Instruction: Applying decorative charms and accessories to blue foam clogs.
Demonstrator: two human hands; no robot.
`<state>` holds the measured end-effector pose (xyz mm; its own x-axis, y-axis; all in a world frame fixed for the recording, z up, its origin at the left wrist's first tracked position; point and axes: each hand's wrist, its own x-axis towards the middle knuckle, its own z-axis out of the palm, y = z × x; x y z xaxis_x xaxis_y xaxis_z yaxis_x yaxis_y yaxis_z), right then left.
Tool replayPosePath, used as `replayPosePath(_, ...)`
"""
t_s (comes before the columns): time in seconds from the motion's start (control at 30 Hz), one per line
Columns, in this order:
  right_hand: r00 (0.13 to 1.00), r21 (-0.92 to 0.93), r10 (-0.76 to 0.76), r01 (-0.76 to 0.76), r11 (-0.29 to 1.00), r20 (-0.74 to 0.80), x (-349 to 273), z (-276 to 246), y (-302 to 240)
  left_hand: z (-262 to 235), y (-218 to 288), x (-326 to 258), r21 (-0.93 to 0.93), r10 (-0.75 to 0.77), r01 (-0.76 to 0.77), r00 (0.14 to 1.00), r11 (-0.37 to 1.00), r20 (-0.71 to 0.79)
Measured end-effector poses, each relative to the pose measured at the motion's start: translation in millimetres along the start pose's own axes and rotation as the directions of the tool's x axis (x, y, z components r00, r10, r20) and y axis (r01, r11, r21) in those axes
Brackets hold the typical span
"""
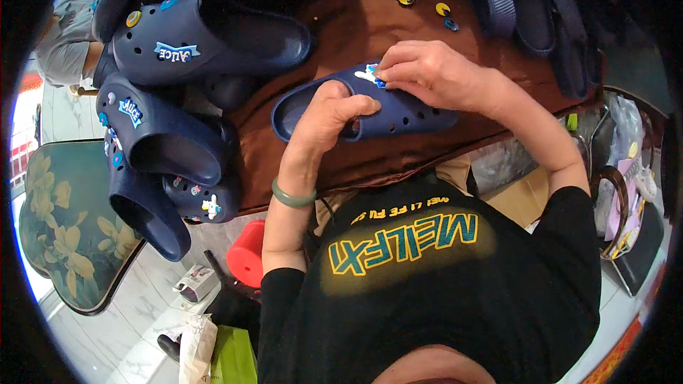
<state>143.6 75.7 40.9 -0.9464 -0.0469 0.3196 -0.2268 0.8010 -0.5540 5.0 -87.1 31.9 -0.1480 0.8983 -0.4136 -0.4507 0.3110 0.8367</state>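
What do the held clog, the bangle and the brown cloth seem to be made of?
Clog: probably foam or soft plastic, matte navy; it looks moulded, with rounded edges and round holes.
Bangle: perhaps jade, glass or plastic; it looks smooth and grey-green.
Cloth: likely fabric, fairly dull; it shows soft creases, but the fibre is unclear.

and there's the left forearm (286, 235), nearly upright, left hand (329, 114) curled with its thumb (361, 105) stretched rightward; over on the right, elbow (575, 171) bent wide, right hand (435, 70) pinching, fingertips (388, 75) together, pointing left!
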Motion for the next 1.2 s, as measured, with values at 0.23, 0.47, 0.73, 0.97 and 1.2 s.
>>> replayPosePath(0.23, 0.971, 0.014, 0.065, -0.064, 0.998, -0.229, -14, 17, -17, -12, -16, 7, 0.065, 0.011, -0.01, 1.0, 0.998, -0.023)
replayPosePath(0.47, 0.91, 0.126, 0.171, -0.132, 0.983, -0.377, -20, 14, -14, -33, -33, 11, -0.034, 0.04, -0.04, 0.999, 0.999, 0.003)
replayPosePath(0.73, 0.79, -0.608, 0.453, -0.609, 0.509, -0.413, -36, -2, 73, -21, -33, 8, -0.088, 0.256, -0.268, 0.958, 0.96, -0.126)
replayPosePath(0.97, 0.832, -0.551, 0.397, -0.554, 0.625, -0.386, -37, -5, 79, -15, -23, 17, -0.141, 0.212, -0.261, 0.933, 0.955, -0.291)
replayPosePath(1.2, 0.714, 0.154, 0.361, -0.339, 0.928, -0.6, -35, 4, 10, 0, -1, -8, 0.389, 0.221, -0.137, 0.959, 0.911, -0.179)
